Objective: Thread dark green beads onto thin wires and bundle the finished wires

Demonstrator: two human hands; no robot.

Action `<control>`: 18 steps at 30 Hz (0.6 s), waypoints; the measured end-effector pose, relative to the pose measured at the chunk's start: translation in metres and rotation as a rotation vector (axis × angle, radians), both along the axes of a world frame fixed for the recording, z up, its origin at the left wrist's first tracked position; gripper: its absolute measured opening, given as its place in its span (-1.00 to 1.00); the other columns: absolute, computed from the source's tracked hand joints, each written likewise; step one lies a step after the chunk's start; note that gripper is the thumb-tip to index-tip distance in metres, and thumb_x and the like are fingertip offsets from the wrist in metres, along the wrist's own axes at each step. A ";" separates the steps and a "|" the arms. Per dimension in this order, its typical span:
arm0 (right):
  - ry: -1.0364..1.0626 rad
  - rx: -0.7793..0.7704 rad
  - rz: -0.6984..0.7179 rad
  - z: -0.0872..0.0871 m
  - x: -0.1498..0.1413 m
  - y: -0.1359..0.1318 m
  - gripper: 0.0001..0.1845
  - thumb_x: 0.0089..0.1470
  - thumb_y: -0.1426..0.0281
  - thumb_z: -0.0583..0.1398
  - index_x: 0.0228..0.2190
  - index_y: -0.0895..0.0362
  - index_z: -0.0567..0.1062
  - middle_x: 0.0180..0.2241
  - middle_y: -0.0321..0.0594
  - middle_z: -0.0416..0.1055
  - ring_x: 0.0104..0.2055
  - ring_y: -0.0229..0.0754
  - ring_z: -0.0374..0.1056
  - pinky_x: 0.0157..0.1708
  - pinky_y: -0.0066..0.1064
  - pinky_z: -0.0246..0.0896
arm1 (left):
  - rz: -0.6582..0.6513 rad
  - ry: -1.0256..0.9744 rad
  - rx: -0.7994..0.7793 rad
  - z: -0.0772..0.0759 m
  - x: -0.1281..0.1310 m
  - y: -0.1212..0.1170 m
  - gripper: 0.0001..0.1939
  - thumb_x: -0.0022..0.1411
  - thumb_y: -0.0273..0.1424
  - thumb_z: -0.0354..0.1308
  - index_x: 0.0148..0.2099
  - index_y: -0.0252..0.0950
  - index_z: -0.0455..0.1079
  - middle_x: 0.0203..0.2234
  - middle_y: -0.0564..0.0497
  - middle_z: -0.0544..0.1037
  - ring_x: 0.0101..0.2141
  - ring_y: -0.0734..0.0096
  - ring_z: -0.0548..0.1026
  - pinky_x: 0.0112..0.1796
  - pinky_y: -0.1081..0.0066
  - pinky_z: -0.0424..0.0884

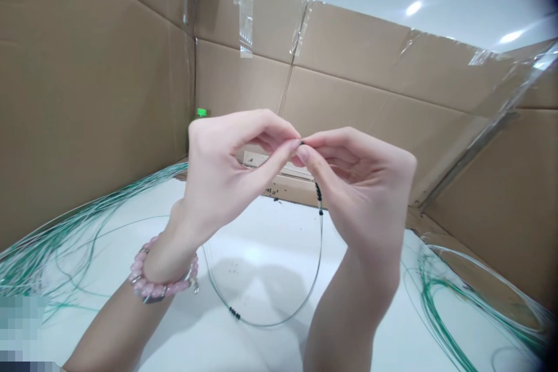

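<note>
My left hand [231, 171] and my right hand [368, 186] are raised in front of me, and their fingertips meet. Each hand pinches with thumb and forefinger at a thin wire [283, 324]. A tiny dark piece [302, 142], too small to name, shows between the fingertips. Below the hands the wire hangs in a wide loop. Several small black beads [234, 313] sit on its lower left part, and another row of black beads [318, 192] is beside my right thumb. My fingers hide the wire's ends.
Bundles of green and white wire [65, 232] lie at the left, with more coiled green wire [436, 302] at the right. Cardboard walls [370, 87] surround the white table [244, 349]. A bottle with a green cap [201, 111] stands behind my left hand. Small dark bits lie toward the back.
</note>
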State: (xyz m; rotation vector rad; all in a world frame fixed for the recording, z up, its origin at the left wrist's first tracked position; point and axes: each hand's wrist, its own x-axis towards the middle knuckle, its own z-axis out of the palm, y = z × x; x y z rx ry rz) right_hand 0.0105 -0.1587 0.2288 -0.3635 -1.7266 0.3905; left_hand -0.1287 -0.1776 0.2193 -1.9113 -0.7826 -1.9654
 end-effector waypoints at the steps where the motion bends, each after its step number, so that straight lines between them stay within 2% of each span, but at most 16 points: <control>1: -0.002 -0.017 0.006 0.000 -0.001 0.001 -0.86 0.05 0.55 0.25 -0.45 0.08 0.54 -0.48 -0.42 0.51 -0.39 -0.33 0.50 -0.41 -0.58 0.48 | 0.025 0.018 0.007 0.000 0.000 0.000 -0.86 0.16 -0.57 0.23 -0.37 -0.23 0.46 -0.53 0.18 0.55 -0.49 0.58 0.49 -0.46 0.56 0.46; 5: -0.038 -0.081 0.001 0.002 0.001 0.003 -0.86 0.01 0.54 0.25 -0.49 0.07 0.48 -0.49 -0.43 0.47 -0.41 -0.35 0.46 -0.52 -0.63 0.40 | 0.101 0.087 0.035 -0.001 -0.003 0.003 -0.85 0.11 -0.62 0.23 -0.38 -0.25 0.43 -0.54 0.20 0.52 -0.52 0.62 0.46 -0.47 0.59 0.43; 9: -0.157 -0.135 -0.080 0.005 0.014 0.004 -0.85 -0.06 0.53 0.26 -0.55 0.08 0.44 -0.54 -0.43 0.43 -0.45 -0.33 0.45 -0.52 -0.61 0.38 | 0.068 0.063 0.028 -0.002 -0.005 0.006 -0.85 0.09 -0.64 0.21 -0.36 -0.29 0.42 -0.52 0.15 0.52 -0.51 0.59 0.49 -0.44 0.57 0.47; 12: -0.270 -0.163 -0.127 0.006 0.026 0.005 -0.92 -0.07 0.47 0.30 -0.48 0.06 0.51 -0.47 -0.38 0.51 -0.38 -0.27 0.49 -0.47 -0.56 0.43 | 0.052 0.036 -0.008 -0.003 -0.006 0.008 -0.84 0.07 -0.66 0.20 -0.37 -0.29 0.42 -0.53 0.15 0.51 -0.52 0.56 0.49 -0.40 0.52 0.50; 15: -0.208 -0.159 -0.138 0.005 0.027 0.004 -0.89 -0.02 0.42 0.31 -0.35 0.05 0.55 -0.36 -0.34 0.56 -0.26 -0.23 0.52 -0.40 -0.53 0.46 | 0.018 0.043 -0.024 -0.004 -0.003 0.011 -0.84 0.07 -0.65 0.21 -0.37 -0.28 0.43 -0.53 0.16 0.52 -0.52 0.59 0.48 -0.43 0.54 0.50; 17: -0.157 -0.126 -0.105 0.004 0.021 0.004 -0.95 0.03 0.45 0.28 -0.42 0.06 0.54 -0.42 -0.37 0.54 -0.33 -0.28 0.50 -0.41 -0.53 0.45 | -0.019 0.045 -0.018 -0.004 -0.001 0.013 -0.84 0.08 -0.64 0.23 -0.36 -0.28 0.45 -0.52 0.17 0.52 -0.52 0.62 0.47 -0.45 0.57 0.50; 18: -0.143 -0.103 -0.080 0.004 0.018 0.005 -0.91 0.06 0.47 0.26 -0.47 0.07 0.53 -0.46 -0.39 0.52 -0.38 -0.31 0.48 -0.42 -0.53 0.43 | -0.031 0.032 -0.016 -0.004 0.000 0.013 -0.85 0.09 -0.64 0.24 -0.36 -0.28 0.46 -0.52 0.17 0.52 -0.51 0.63 0.48 -0.45 0.58 0.51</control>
